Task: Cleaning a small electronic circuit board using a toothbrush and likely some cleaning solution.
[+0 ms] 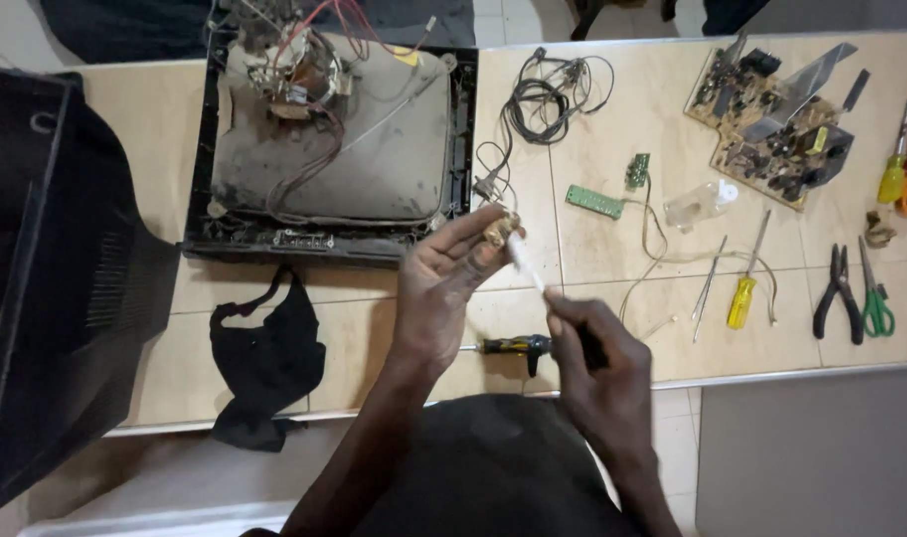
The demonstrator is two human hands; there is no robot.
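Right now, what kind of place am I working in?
Likely an electronics repair bench: an opened old TV tube face down, a bare circuit board, and pliers and a screwdriver spread on a tiled table.

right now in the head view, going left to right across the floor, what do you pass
black tv back cover → black cloth → left hand with a small part → right hand holding a white stick → yellow screwdriver → black pliers → green-handled pliers
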